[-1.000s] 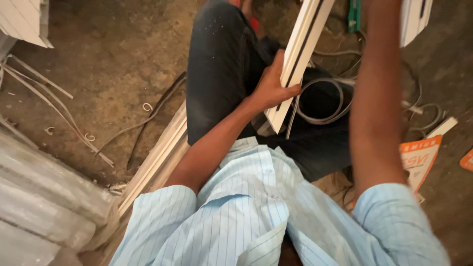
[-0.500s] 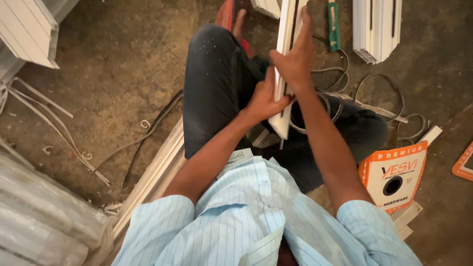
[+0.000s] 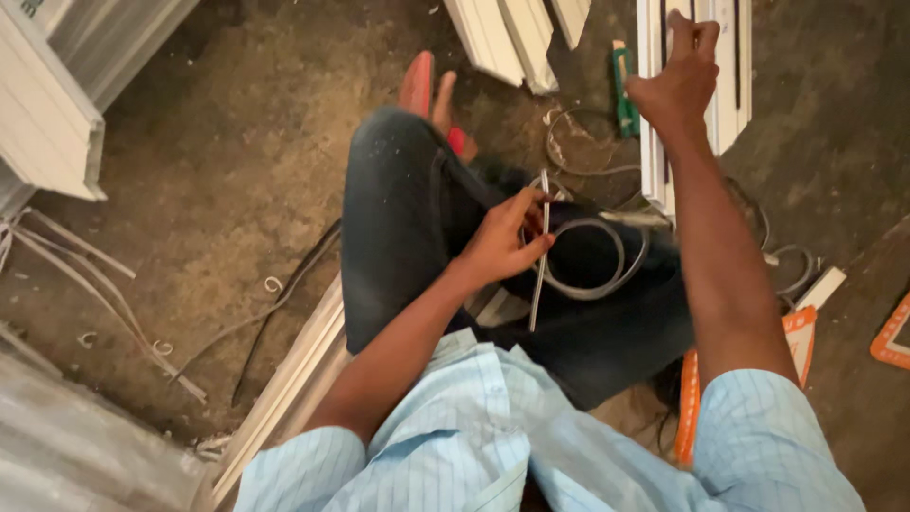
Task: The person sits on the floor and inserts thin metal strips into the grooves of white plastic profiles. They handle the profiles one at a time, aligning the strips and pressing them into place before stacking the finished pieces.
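Head view: right hand (image 3: 681, 81) now stretched out to 1 o'clock, fingers pinched on top of white window-frame profile (image 3: 690, 90) lying on floor; half a second back, gripped the profile close over the lap. Left hand (image 3: 502, 242) at centre, fingers curled shut round thin grey strip (image 3: 540, 251), upright over dark-trousered knee; grey gasket loop (image 3: 588, 256) just beside, at 3 o'clock. Profile apparently set down, strip kept. Green-handled tool (image 3: 623, 85) at 12 o'clock. Orange-and-white printed box (image 3: 801, 327) at 4 o'clock, orange triangular sign edge (image 3: 893, 337) far right.
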